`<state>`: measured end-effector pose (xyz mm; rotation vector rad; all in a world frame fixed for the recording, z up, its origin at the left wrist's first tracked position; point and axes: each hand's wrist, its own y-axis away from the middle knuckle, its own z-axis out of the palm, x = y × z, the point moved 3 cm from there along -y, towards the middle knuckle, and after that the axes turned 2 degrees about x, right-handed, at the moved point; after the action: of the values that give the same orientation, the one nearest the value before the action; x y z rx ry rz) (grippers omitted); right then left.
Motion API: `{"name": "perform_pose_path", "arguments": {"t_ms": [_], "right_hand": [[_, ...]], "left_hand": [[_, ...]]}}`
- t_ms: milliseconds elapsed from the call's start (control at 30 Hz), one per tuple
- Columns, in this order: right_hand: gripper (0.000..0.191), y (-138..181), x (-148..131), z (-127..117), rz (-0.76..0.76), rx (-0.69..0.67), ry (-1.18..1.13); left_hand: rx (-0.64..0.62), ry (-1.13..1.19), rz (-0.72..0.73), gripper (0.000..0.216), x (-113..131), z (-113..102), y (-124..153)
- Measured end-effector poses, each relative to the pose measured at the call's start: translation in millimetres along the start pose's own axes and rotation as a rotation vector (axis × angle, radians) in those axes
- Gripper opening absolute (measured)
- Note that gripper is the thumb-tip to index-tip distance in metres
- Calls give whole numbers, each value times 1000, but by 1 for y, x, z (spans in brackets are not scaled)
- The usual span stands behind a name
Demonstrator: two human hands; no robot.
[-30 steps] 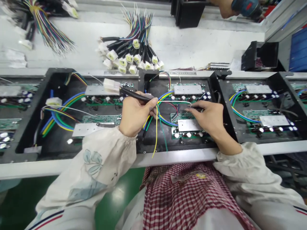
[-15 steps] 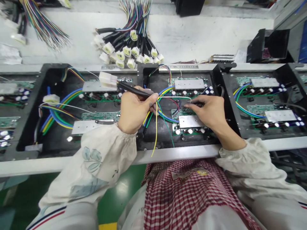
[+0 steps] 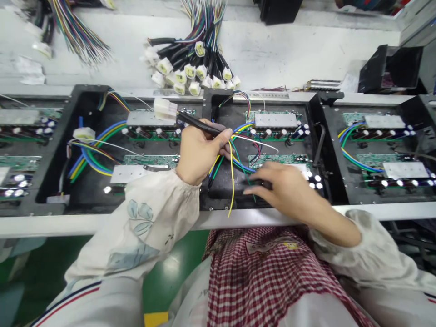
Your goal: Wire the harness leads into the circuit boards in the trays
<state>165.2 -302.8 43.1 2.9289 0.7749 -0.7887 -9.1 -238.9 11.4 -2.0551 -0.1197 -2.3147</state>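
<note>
A wire harness with a black sheath (image 3: 191, 121) and a white plug connector (image 3: 165, 109) is pinched in my left hand (image 3: 197, 154), between thumb and fingers. Loose cores fan out from this grip: a white wire (image 3: 264, 141) points right, while a yellow wire (image 3: 232, 181) and a thin green wire (image 3: 240, 162) hang down. My right hand (image 3: 289, 193), blurred, is by the green wire's lower end, with thumb and forefinger apart. A dark object (image 3: 266, 184) is held in its curled fingers; its kind is unclear. Whether the fingertips touch the green wire, I cannot tell.
Black housings with circuit boards (image 3: 275, 120) line the bench, their walls (image 3: 332, 159) standing up between bays. Behind lies a pile of harnesses with white connectors (image 3: 195, 87). A black bin (image 3: 390, 72) stands at back right. The pale bench rail (image 3: 381, 213) runs in front.
My right hand has let go of the white wire's end and moved down towards the green wire. My left hand keeps its grip on the harness. The whole view has shifted slightly.
</note>
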Motion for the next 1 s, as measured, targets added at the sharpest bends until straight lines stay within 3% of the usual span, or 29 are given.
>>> {"name": "perform_pose_path", "arguments": {"t_ms": [67,167,233,367,1000], "right_hand": [[9,-7,-8,4,-24,27,-63],[8,-20,2,4,-5,298,-54],[7,-26,13,7,-8,374,19],[6,-29,25,16,9,336,48],[5,-29,23,17,25,339,31]], "left_hand": [[7,9,1,21,0,0,0],[-5,-1,4,22,0,1,0],[-23,-16,4,24,0,2,1],[-44,-40,-6,25,-1,2,2],[-41,-12,-18,24,0,2,3]]}}
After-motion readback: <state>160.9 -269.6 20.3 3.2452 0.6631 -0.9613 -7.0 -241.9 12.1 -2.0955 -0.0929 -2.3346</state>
